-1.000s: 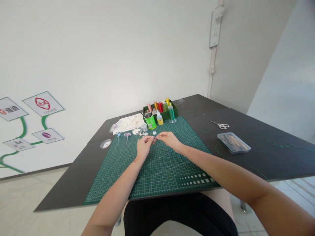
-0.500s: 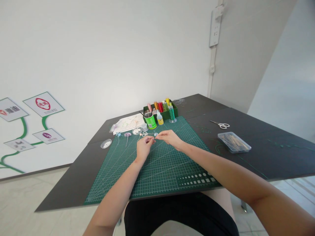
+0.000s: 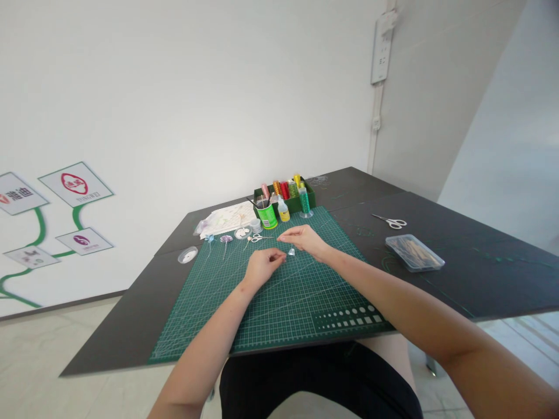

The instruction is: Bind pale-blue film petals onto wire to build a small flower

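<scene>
The pale piece point(image 3: 291, 252) had come rightward and closer, over the mat point(image 3: 279, 308), seemingly pinched by the left hand point(image 3: 263, 266), while the right hand point(image 3: 304, 239) was pinched narrow, its contents unclear, and a slack pinch could have dropped the piece.

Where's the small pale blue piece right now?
Head view: the pale blue piece shows against the green cutting mat, just right of the left hand's fingertips and below the right hand's fingers in the picture.
</scene>
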A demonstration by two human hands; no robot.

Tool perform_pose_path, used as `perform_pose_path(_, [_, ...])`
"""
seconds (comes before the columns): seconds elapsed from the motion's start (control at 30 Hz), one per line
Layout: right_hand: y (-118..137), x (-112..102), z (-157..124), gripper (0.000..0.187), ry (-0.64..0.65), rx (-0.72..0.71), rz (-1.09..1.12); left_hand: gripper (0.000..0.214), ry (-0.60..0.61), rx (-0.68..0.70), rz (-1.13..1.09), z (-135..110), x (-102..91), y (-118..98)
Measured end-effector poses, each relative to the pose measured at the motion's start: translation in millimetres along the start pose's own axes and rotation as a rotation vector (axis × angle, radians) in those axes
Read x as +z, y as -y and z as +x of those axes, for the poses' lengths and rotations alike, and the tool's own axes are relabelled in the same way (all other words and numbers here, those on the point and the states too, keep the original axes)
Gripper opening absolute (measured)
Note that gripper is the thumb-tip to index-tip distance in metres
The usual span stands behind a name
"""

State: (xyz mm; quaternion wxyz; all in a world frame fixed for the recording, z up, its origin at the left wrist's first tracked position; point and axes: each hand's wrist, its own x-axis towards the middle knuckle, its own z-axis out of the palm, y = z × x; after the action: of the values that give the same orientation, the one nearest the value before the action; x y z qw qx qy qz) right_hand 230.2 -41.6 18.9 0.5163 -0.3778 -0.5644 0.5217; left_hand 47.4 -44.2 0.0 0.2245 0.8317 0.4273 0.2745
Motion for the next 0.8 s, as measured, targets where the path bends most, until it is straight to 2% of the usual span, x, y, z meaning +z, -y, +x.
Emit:
perform_pose_path(0.13, [-6.5, -3.8, 3.7, 0.039, 0.004, 0.017, -0.048, 0.018, 0.014, 0.046, 0.038, -2.7, -0.4, -5.9])
perform_pose_path(0.27, [-16.4, -13.3, 8.9, 0.041, -0.004, 0.064, -0.091, 0.019, -0.033, 0.087, 0.019, -5.2, -1.5, -13.2])
perform_pose_path(0.4, [-26.3, -24.8, 14.3, 0.038, 0.088, 0.093, -0.096, 0.019, -0.056, 0.096, 0.005, -5.8, -5.3, -16.0])
perform_pose_path(0.5, [-32.4, -29.4, 17.2, 0.039, 0.112, 0.099, -0.123, 0.018, -0.076, 0.100, 0.017, -5.8, -8.6, -14.1])
perform_pose_path(0.8, [-41.3, -24.3, 15.7, 0.040, 0.187, 0.153, -0.264, 0.014, -0.143, 0.059, 0.093, -6.2, -15.7, -8.7])
